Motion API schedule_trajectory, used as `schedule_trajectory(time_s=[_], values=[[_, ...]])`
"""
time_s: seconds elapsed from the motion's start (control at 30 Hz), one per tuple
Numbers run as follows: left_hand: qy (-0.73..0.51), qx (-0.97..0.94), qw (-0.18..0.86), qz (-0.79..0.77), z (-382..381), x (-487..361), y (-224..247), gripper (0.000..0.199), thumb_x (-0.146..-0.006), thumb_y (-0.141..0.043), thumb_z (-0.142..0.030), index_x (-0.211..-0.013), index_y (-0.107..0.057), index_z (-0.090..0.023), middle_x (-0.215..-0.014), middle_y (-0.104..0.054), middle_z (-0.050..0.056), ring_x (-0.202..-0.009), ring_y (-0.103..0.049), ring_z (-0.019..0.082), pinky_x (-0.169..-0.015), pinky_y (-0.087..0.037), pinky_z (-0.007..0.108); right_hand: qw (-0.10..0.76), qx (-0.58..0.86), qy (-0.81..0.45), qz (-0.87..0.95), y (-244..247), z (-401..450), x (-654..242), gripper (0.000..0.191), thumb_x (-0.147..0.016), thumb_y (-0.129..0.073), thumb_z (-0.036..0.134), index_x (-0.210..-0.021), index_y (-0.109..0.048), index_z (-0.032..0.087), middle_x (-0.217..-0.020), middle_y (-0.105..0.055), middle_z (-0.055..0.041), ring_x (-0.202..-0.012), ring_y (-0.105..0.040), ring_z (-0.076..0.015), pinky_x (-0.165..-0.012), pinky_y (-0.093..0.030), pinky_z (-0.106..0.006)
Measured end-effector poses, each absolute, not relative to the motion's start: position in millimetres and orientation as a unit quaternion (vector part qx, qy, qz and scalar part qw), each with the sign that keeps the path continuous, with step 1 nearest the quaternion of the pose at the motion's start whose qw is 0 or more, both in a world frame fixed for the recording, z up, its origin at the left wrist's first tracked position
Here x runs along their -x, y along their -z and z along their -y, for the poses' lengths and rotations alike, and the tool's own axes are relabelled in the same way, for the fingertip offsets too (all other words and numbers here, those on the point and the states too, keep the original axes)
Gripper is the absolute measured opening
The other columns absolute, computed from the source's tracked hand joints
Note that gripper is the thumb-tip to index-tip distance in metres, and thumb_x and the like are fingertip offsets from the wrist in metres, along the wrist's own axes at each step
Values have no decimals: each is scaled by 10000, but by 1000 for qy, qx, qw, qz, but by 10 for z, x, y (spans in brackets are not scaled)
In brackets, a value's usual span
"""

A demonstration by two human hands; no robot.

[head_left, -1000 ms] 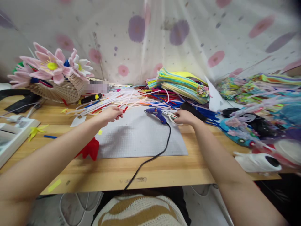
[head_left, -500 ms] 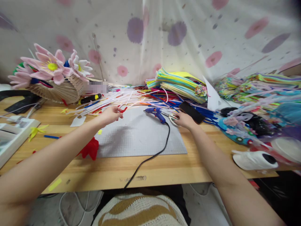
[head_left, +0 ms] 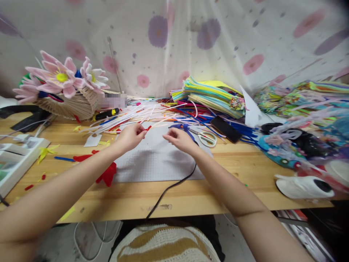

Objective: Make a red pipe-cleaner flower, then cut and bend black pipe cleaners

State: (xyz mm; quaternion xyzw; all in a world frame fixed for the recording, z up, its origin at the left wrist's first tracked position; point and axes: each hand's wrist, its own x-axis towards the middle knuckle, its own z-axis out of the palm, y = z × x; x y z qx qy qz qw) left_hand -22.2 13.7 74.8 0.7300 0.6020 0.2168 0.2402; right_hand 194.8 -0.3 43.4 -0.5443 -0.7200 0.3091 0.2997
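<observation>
- Clearly, left hand [head_left: 132, 137] pinches a red piece [head_left: 148, 128].
- Right hand [head_left: 179, 139] curls near glue gun [head_left: 183, 127]; cannot tell if it holds anything.
- Scissors [head_left: 208, 139] lie farther right.

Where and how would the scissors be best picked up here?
Probably by the white handle loops, from the near right side: the scissors lie with loops spread to the right, while the blades point left beside the blue glue gun. The black phone lies beyond.

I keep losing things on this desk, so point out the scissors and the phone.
Scissors [head_left: 200, 134]: head view, where the handles meet the blades.
Phone [head_left: 226, 129]: head view, middle of its dark top face.
</observation>
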Motion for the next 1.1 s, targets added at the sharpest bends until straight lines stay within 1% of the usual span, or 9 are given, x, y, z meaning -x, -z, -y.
schedule_trajectory(time_s=[0.1, 0.17, 0.23, 0.33, 0.47, 0.7, 0.9, 1.03, 1.1], values=[[-217, -745, 231, -587, -102, 198, -735, 207, -781, -531, -334, -888, -626, -184, -698, -638, 26, -607, -535, 146, -580, -348, 251, 371, 512, -297, 716, -454, -103, -1583, 279, -793, -574, 447, -923, -558, 201, -735, -619, 16, -638, -551, -116, -605, -391, -235], [-222, -747, 247, -576, -109, 208, -719, 253, -789, -523, -329, -969, -631, -188, -697, -643, 22, -612, -549, 147, -591, -361, 251, 389, 490, -277, 729, -458, -153, -1440, 157, -820, -559, 338, -902, -568, 204, -762, -634, 16, -660, -563, -113, -638, -400, -235], [-230, -742, 266, -571, -142, 236, -692, 253, -785, -525, -332, -953, -645, -186, -698, -648, 24, -613, -554, 147, -590, -368, 250, 388, 479, -253, 745, -443, -176, -1375, 79, -835, -533, 268, -829, -576, 202, -773, -643, 13, -674, -564, -115, -650, -401, -234], [-252, -728, 298, -563, -210, 278, -645, 224, -766, -537, -332, -877, -657, -178, -698, -652, 27, -600, -539, 139, -565, -362, 244, 383, 456, -209, 776, -396, -164, -1376, 102, -854, -506, 244, -811, -588, 201, -809, -656, 1, -704, -563, -123, -651, -393, -234], [-269, -718, 321, -556, -248, 268, -620, 203, -753, -534, -311, -833, -661, -173, -684, -643, 19, -563, -503, 121, -537, -348, 236, 362, 405, -97, 834, -344, -129, -1431, 157, -874, -453, 205, -800, -592, 203, -864, -655, -33, -799, -559, -146, -709, -382, -254], [-305, -697, 326, -561, -227, 173, -646, 148, -723, -554, -266, -762, -655, -165, -680, -642, 15, -581, -508, 119, -543, -356, 232, 323, 385, 37, 864, -295, -119, -1433, 213, -886, -412, 187, -778, -595, 201, -774, -602, -55, -794, -505, -176, -699, -344, -288], [-313, -627, 409, -584, -200, 117, -772, 74, -703, -563, -210, -711, -612, -154, -618, -596, -1, -480, -424, 79, -474, -316, 221, 320, 410, 53, 852, -230, -96, -1406, 252, -914, -386, 214, -795, -608, 201, -769, -600, -59, -768, -495, -180, -666, -323, -301], [-293, -572, 506, -575, -212, 139, -842, 87, -688, -584, -231, -667, -600, -148, -616, -586, 13, -455, -393, 67, -423, -257, 212, 334, 425, 44, 840, -174, -89, -1402, 232, -918, -399, 237, -835, -614, 208, -800, -621, -60, -790, -514, -179, -677, -329, -296], [-287, -551, 530, -578, -222, 153, -854, 100, -685, -588, -231, -638, -595, -143, -613, -584, 20, -455, -391, 63, -415, -243, 210, 341, 431, 34, 835, -164, -83, -1400, 244, -923, -391, 254, -839, -615, 207, -809, -632, -64, -794, -526, -181, -679, -338, -296]])
